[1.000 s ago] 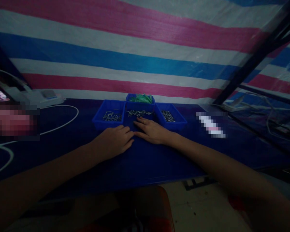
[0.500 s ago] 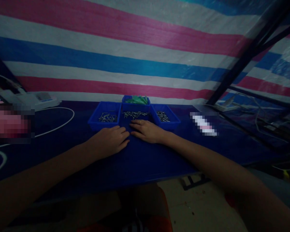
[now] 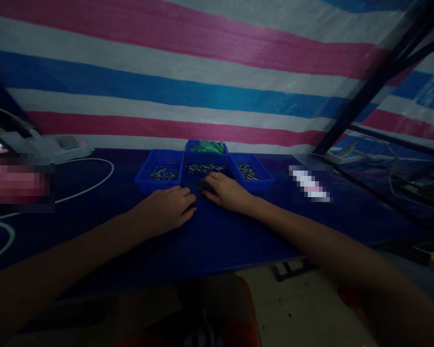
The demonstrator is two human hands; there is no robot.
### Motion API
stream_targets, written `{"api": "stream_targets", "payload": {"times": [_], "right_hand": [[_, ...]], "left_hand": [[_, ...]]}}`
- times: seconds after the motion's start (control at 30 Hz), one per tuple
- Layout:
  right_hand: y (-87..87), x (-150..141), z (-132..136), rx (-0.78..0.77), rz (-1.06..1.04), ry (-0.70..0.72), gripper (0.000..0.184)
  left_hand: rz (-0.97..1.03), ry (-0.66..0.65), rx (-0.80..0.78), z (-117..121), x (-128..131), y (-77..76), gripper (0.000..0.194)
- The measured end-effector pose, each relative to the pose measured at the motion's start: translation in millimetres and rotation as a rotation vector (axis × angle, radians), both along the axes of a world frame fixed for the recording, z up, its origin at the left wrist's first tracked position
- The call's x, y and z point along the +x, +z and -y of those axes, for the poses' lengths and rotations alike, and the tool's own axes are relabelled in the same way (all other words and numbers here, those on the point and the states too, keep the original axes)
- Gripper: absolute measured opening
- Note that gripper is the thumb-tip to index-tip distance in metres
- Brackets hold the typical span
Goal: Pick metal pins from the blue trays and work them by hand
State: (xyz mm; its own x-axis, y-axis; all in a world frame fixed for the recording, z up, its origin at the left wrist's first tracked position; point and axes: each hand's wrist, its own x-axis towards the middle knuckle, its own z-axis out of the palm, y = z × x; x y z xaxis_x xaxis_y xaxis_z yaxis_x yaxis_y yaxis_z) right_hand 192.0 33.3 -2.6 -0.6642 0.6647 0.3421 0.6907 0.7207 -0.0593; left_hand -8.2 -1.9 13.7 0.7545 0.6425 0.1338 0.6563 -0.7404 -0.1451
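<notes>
Past the far edge of the dark-blue desk (image 3: 217,241) rose a sheet (image 3: 217,96) striped pink, white and blue. A dark post (image 3: 354,103) slanted up by that edge's right-hand stretch, and a pale, specked floor (image 3: 280,303) showed below the near edge. The light was dim.

Workshop, apparently: metal pins (image 3: 164,174) in blue bins (image 3: 154,185), bare worktable (image 3: 217,248), striped tarp (image 3: 202,91).

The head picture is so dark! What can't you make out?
All in the head view:
Palms of the bare left hand and bare right hand: hidden by the hands' backs; grip unclear.
Thin silvery metal pieces in the left blue plastic box: too small and dim to count.
Pale slanting strip: blurred by pixel blocks.
Pinkish-red patch: pixelated, cut off by the left edge.
</notes>
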Motion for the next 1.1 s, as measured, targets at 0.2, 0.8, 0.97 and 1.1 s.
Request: {"api": "stream_targets", "payload": {"times": [0.2,0.8,0.97,1.1], "right_hand": [[4.3,3.0,1.1,-0.033,0.072,0.083,0.019],[24.1,6.6,23.3,-0.187,0.044,0.286,0.02],[23.0,6.2,22.9,-0.204,0.046,0.328,0.02],[23.1,5.7,24.5,-0.207,0.04,0.34,0.02]], "left_hand": [[0.047,0.058,-0.009,-4.3,1.0,-2.1,0.024],[0.177,-0.086,0.111,0.6,2.3,7.0,0.02],[0.205,-0.159,0.099,2.9,2.0,5.5,0.023],[0.202,-0.203,0.148,3.6,1.7,5.1,0.027]]}}
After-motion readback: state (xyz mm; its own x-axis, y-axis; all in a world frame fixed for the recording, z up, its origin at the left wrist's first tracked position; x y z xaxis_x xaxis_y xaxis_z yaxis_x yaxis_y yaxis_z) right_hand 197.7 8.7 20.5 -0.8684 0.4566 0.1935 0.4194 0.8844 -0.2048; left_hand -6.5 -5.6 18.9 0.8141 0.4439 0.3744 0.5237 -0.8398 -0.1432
